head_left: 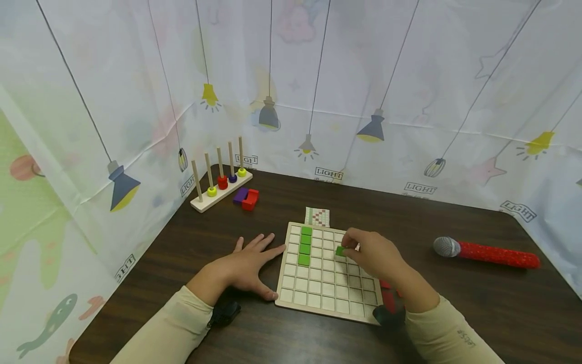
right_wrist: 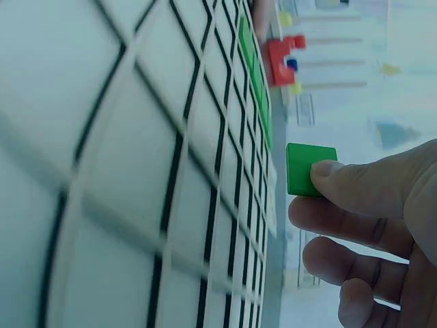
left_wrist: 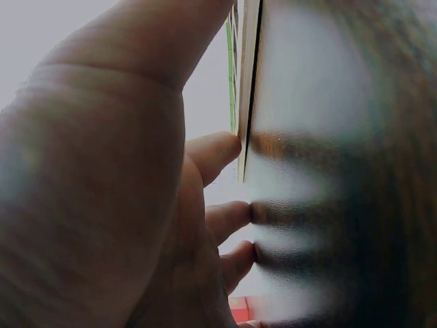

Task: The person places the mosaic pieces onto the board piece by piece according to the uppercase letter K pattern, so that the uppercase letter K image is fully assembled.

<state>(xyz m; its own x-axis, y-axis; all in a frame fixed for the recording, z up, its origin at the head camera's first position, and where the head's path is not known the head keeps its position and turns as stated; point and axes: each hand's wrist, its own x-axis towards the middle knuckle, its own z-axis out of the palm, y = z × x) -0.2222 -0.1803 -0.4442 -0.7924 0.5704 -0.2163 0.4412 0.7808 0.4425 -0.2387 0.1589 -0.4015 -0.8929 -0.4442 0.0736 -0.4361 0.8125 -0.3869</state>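
A light wooden grid board (head_left: 313,286) of white squares lies on the dark table, with a column of green tiles (head_left: 304,248) near its left side. My right hand (head_left: 377,255) pinches a single green square tile (right_wrist: 307,171) between thumb and fingers over the board's upper right part. In the right wrist view that tile is held apart from the grid. Fingers spread, my left hand (head_left: 247,268) rests on the table, its thumb and index fingertip touching the board's left edge. A small printed pattern card (head_left: 320,216) lies against the board's far edge.
Red pieces (head_left: 388,301) lie beside the board, partly hidden by the right wrist. A red toy microphone (head_left: 491,253) is at the right. Back left stands a peg rack (head_left: 209,203) with coloured rings, near a red piece (head_left: 250,200) and a purple piece (head_left: 240,195).
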